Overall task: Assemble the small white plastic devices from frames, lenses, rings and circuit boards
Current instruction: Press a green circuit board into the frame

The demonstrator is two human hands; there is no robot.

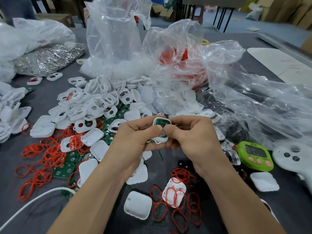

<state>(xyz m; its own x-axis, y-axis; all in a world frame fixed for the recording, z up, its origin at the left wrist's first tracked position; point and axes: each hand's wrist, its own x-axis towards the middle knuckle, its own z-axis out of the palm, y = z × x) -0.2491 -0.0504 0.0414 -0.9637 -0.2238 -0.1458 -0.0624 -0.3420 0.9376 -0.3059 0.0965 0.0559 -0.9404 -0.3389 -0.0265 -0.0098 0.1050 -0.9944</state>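
I see my left hand (135,137) and right hand (190,137) pinching one white frame (161,123) with a green circuit board seated in it, above the worktop (10,191) middle, red rings (43,159) and loose frames (101,102) crowding round, bare grey showing at the near left corner.

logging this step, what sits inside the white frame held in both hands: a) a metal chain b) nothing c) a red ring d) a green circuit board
d: the left hand and right hand pinch the white frame between them, and a green circuit board shows inside its upper end.
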